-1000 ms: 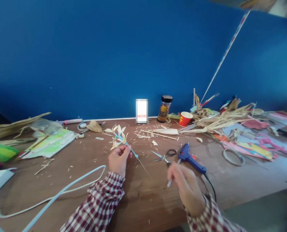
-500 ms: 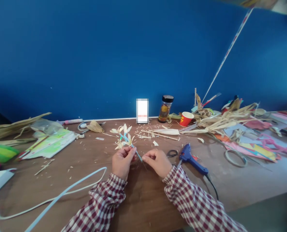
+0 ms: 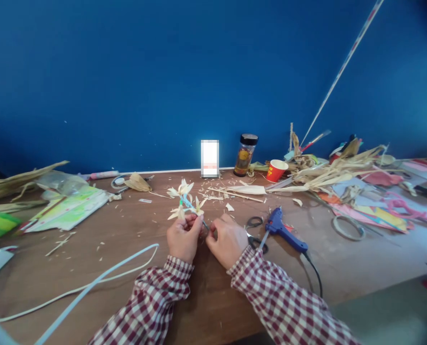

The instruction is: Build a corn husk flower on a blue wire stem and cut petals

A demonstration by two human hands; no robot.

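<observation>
Pinched in the fingers of my left hand point(image 3: 183, 238) is a handmade flower sprig point(image 3: 185, 199), with pale husk-like petals and a stem wrapped in light blue. Its blossoms point up and away from me, above the fingertips. My right hand point(image 3: 228, 240) is closed on the lower end of the same stem, close beside the left fingertips; most of that end is hidden by the fingers. Just right of the right hand lie black-handled scissors point(image 3: 254, 222), partly covered by the hand and sleeve, and a blue glue gun point(image 3: 284, 230) with its cord.
Husk scraps litter the brown table point(image 3: 127, 268). Behind stand a dark-lidded jar point(image 3: 245, 155) and a red paper cup point(image 3: 277, 170). Dried husks point(image 3: 328, 177) and coloured paper pile up at right. A painted sheet point(image 3: 69, 208) lies left, and a pale cable point(image 3: 101, 280) crosses the front left.
My right hand has moved left along the stem, close to my left hand, covering the stem's lower end. More of the scissors now shows. The view has shifted slightly.
</observation>
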